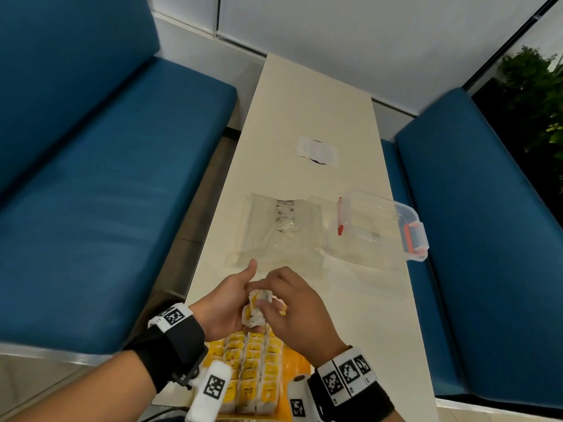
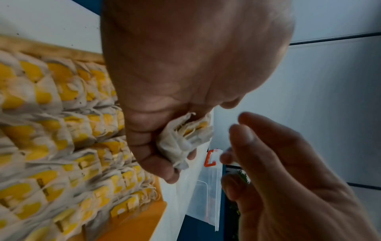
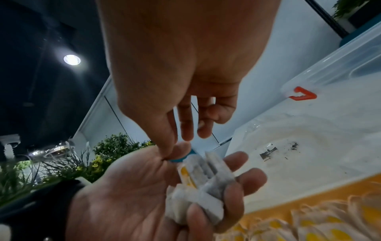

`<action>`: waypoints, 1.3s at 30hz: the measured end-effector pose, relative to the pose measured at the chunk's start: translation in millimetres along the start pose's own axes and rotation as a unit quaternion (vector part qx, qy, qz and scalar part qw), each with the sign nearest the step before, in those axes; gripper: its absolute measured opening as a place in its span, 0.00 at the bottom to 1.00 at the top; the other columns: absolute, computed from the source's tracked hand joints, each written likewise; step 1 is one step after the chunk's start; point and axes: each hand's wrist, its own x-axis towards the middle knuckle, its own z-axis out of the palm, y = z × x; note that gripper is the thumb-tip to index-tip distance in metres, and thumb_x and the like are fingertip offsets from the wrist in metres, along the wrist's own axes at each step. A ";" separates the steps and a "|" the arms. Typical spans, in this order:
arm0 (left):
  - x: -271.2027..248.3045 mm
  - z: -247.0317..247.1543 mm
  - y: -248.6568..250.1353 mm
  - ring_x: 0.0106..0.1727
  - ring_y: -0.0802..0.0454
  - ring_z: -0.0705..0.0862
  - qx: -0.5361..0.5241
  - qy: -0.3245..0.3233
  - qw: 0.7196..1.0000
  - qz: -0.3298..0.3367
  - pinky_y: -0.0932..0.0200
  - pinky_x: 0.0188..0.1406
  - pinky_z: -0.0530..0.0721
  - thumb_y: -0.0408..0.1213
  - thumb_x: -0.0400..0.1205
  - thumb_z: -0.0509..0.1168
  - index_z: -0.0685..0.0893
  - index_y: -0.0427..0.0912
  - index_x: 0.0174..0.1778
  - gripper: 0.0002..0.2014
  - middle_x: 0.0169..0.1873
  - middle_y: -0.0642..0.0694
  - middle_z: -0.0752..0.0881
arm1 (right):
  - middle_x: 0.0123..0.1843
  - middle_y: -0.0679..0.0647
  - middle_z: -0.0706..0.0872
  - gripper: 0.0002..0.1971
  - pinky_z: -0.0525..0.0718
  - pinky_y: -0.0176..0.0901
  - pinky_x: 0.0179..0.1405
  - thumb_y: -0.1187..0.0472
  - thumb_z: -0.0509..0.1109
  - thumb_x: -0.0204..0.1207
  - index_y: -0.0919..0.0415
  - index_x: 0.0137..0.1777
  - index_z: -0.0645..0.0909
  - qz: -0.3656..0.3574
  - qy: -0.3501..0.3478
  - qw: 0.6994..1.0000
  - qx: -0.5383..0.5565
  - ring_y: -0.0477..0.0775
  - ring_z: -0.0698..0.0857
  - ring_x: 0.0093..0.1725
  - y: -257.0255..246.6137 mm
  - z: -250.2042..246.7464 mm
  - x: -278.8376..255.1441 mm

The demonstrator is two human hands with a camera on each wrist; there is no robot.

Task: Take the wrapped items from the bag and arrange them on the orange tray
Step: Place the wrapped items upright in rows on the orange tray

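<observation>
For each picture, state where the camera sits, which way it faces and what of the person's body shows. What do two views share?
Head: worn on the head, facing forward and down at the table; the left hand and right hand show.
Left wrist: on the left wrist, looking along the palm at the wrapped bundle its fingers hold; the right hand shows opposite.
Right wrist: on the right wrist, looking down past relaxed fingers onto the left palm.
Shared: both wrist views show the bundle and the orange tray.
</observation>
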 end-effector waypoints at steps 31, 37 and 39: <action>4.0 -8.1 -14.8 0.44 0.42 0.86 0.085 -0.017 0.987 0.136 0.52 0.40 0.84 0.33 0.76 0.78 0.90 0.44 0.55 0.12 0.49 0.31 0.87 | 0.37 0.46 0.88 0.08 0.81 0.30 0.39 0.66 0.78 0.73 0.51 0.41 0.86 0.189 0.094 0.963 0.166 0.43 0.85 0.39 27.6 -5.4 -6.9; 2.5 -9.1 -12.8 0.44 0.42 0.89 0.130 0.006 0.979 0.160 0.55 0.35 0.85 0.24 0.78 0.76 0.91 0.43 0.54 0.12 0.49 0.36 0.90 | 0.41 0.45 0.86 0.08 0.82 0.31 0.40 0.63 0.79 0.71 0.50 0.36 0.84 0.185 0.063 0.972 0.127 0.42 0.86 0.41 27.2 -14.8 -9.0; 2.6 -10.8 -12.2 0.41 0.44 0.89 0.124 0.009 0.980 0.158 0.55 0.35 0.86 0.24 0.78 0.76 0.90 0.41 0.54 0.11 0.49 0.37 0.90 | 0.41 0.44 0.86 0.08 0.82 0.30 0.40 0.63 0.79 0.71 0.51 0.36 0.85 0.179 0.057 0.975 0.122 0.43 0.85 0.41 26.6 -22.1 -9.1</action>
